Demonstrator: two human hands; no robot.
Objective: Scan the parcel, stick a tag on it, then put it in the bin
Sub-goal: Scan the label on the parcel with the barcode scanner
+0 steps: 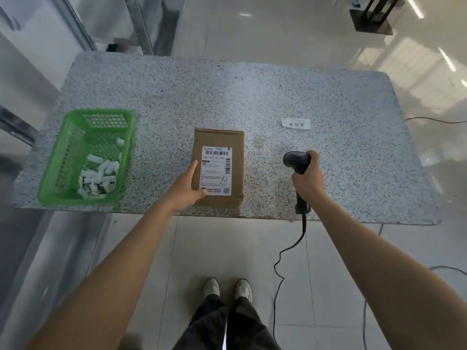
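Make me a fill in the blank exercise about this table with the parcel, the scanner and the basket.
1. The right hand grips a scanner that is ___ in colour.
2. The left hand touches the parcel on its ___ side.
3. The basket at the left end of the table is ___ in colour.
4. The tag lies on the table to the ___ of the parcel.

Missing words: black; left; green; right.
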